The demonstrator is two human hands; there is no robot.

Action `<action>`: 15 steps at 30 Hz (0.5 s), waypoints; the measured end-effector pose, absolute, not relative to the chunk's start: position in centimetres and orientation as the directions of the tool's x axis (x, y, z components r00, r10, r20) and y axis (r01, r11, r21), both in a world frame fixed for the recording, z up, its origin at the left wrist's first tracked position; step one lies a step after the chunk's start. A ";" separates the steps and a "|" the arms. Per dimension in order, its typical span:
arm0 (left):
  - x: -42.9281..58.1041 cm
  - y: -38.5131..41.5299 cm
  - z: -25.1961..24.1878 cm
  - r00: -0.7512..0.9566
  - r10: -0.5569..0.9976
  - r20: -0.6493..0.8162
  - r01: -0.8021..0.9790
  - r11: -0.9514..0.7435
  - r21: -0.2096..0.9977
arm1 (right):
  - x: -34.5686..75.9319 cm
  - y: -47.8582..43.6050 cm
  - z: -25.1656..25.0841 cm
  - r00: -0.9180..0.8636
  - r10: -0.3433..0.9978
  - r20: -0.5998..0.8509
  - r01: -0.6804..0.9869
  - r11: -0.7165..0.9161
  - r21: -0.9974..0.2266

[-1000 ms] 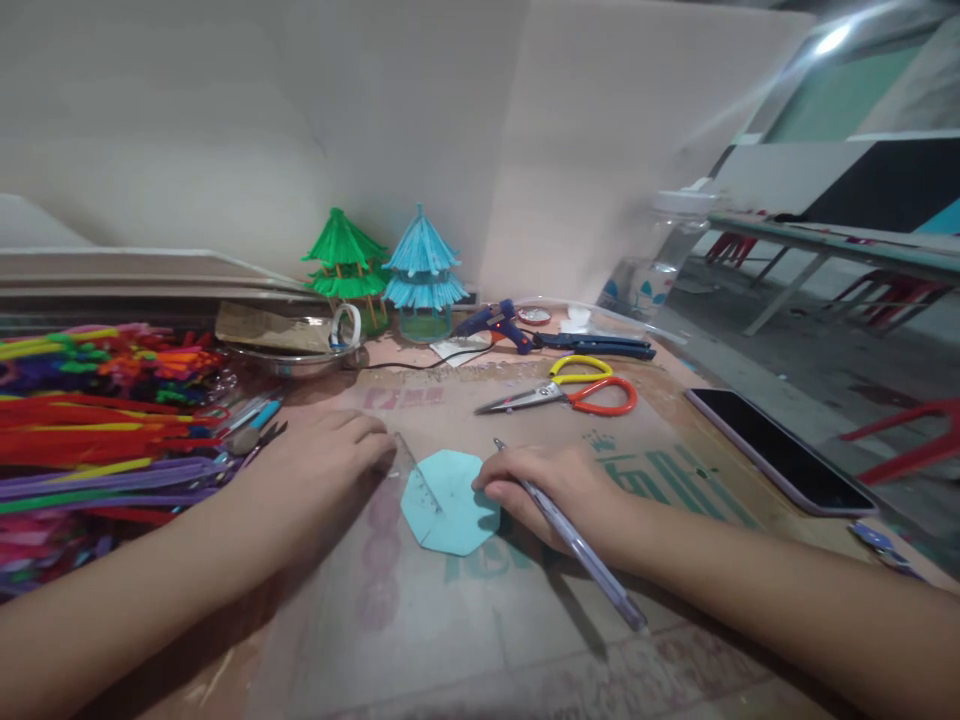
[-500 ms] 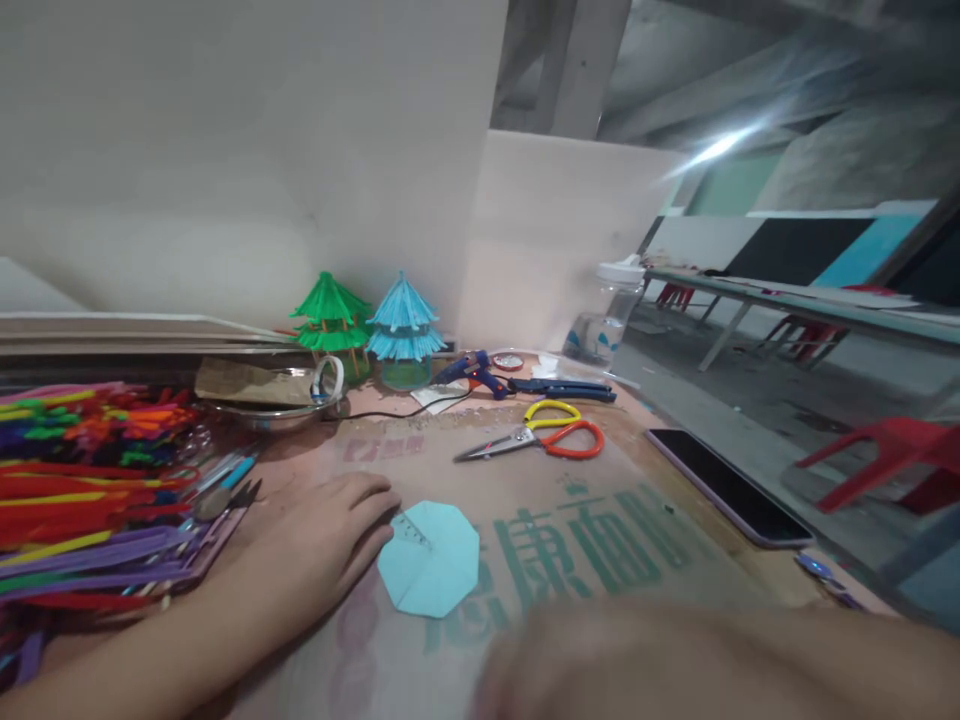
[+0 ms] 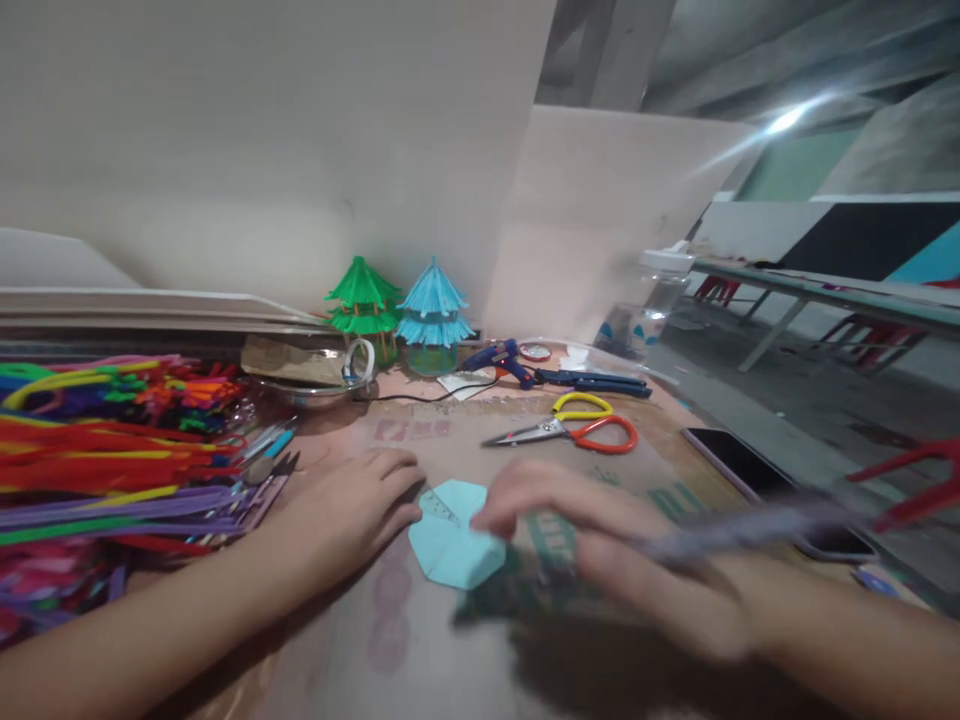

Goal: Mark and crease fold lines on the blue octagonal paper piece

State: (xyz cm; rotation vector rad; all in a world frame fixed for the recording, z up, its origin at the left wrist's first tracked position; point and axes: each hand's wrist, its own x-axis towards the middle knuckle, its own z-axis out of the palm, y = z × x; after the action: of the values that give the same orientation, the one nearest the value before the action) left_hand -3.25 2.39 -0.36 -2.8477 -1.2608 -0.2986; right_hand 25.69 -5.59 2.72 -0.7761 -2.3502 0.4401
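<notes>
A light blue eight-sided piece of paper [image 3: 459,560] with crease lines and small printed marks lies on the brown cardboard [image 3: 322,640]. My left hand [image 3: 360,510] rests flat, fingers stretched out, their tips at the paper's left edge. Over the paper's right edge is my right hand [image 3: 637,550], its fingertips close to or touching the sheet; I cannot tell which. A slim purplish-grey pen [image 3: 742,530], smeared by motion, is held between thumb and palm and points out to the right. Beyond the hands lie scissors [image 3: 555,430] with yellow and orange handles.
Colourful pipe cleaners [image 3: 112,440] cover the left side. At the back stand a metal bowl [image 3: 307,395], a green model pavilion [image 3: 362,300], a blue one [image 3: 433,305], a glue gun [image 3: 502,360], dark blue pliers [image 3: 596,382] and a bottle [image 3: 656,300]. A phone [image 3: 735,460] lies right.
My right hand has come up from the bottom edge to the paper, with the pen now showing. The left hand stays by the paper. The whole view has shifted, placing things further right.
</notes>
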 end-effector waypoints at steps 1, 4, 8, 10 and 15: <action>-3.3 2.5 -0.3 0.652 0.741 0.163 0.742 -0.668 0.067 | 25.4 -3.9 2.8 -0.646 0.651 0.399 0.358 0.720 -0.594; -3.6 2.5 0.1 0.637 0.761 0.121 0.762 -0.646 0.056 | 24.9 -0.6 1.7 -0.519 0.796 0.311 0.364 0.535 -0.762; -4.0 2.5 0.9 0.608 0.785 0.115 0.788 -0.615 0.026 | 25.0 0.8 -1.4 -0.529 0.744 0.408 0.400 0.642 -0.654; -4.3 2.8 1.0 0.588 0.799 0.127 0.804 -0.594 0.011 | 25.3 1.1 -2.4 -0.590 0.629 0.506 0.378 0.769 -0.515; -4.7 3.7 0.7 0.545 0.826 0.145 0.837 -0.546 -0.036 | 26.0 1.4 -2.3 -0.615 0.523 0.590 0.530 0.828 -0.183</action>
State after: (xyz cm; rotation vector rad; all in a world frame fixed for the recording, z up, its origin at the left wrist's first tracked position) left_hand -4.69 3.70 0.74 -2.6714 -1.4426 -0.1681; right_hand 26.00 1.37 -2.31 -0.7674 -2.3542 -0.0123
